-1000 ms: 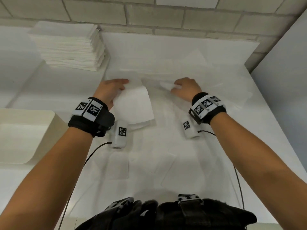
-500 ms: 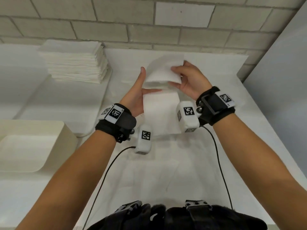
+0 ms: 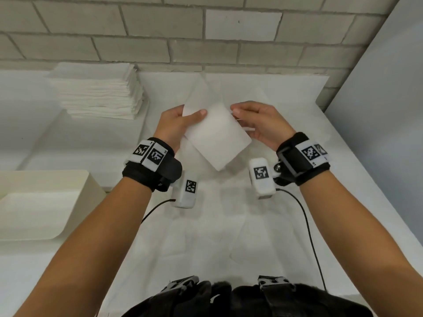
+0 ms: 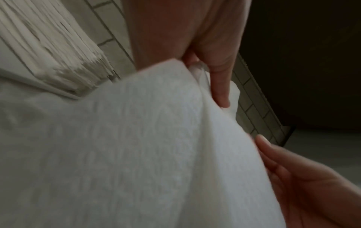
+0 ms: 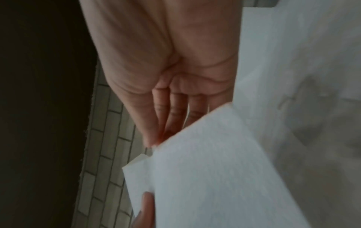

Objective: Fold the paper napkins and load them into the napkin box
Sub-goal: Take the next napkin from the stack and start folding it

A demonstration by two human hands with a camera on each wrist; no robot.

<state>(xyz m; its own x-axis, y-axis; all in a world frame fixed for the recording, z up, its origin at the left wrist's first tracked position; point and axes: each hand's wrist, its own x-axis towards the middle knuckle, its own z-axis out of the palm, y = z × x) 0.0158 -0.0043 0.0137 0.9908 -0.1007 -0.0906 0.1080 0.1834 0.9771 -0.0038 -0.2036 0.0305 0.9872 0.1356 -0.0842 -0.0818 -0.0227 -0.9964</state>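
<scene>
I hold a folded white napkin (image 3: 217,138) in the air over the table, tilted with one corner pointing down. My left hand (image 3: 191,116) grips its upper left edge, thumb on top and fingers hidden behind the paper. My right hand (image 3: 235,110) pinches its upper right corner. In the left wrist view the napkin (image 4: 136,146) fills the frame under my left thumb (image 4: 220,89). In the right wrist view the napkin (image 5: 215,177) hides my right fingertips. The cream napkin box (image 3: 75,202) stands open at the left.
A tall stack of flat napkins (image 3: 98,92) sits at the back left by the brick wall (image 3: 206,42). White paper sheets (image 3: 206,236) cover the table. A grey panel (image 3: 389,110) bounds the right side. Cables run from both wrists.
Both hands lifted the napkin off the table, brought its upper part over, and now hold it as a compact folded rectangle, tilted and slightly lower than half a second ago.
</scene>
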